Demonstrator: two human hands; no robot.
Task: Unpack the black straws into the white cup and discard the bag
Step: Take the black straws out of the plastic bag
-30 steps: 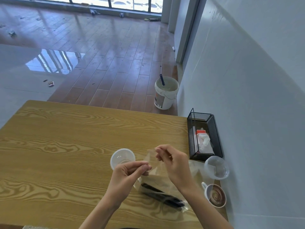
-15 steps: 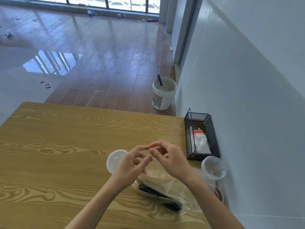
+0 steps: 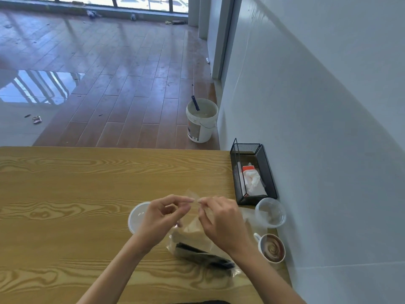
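Note:
A clear plastic bag (image 3: pixel 192 233) lies on the wooden table (image 3: pixel 65 194) with a bundle of black straws (image 3: pixel 203 255) in its lower end. My left hand (image 3: pixel 162 218) and my right hand (image 3: pixel 221 222) both pinch the bag's top edge between thumb and fingertips, close together above the table. A white cup (image 3: pixel 137 218) stands just left of my left hand, which partly hides it.
A black mesh tray (image 3: pixel 266 172) holding tissues and packets sits at the table's right edge by the wall. A clear plastic cup (image 3: pixel 270 212) and a small mug of coffee (image 3: pixel 272 249) stand near my right wrist. A white bucket (image 3: pixel 200 121) is on the floor beyond.
Both hands stay pinched on the bag's top edge, the fingertips shifting slightly along it. The view has tilted a little; the straws stay at the bag's bottom.

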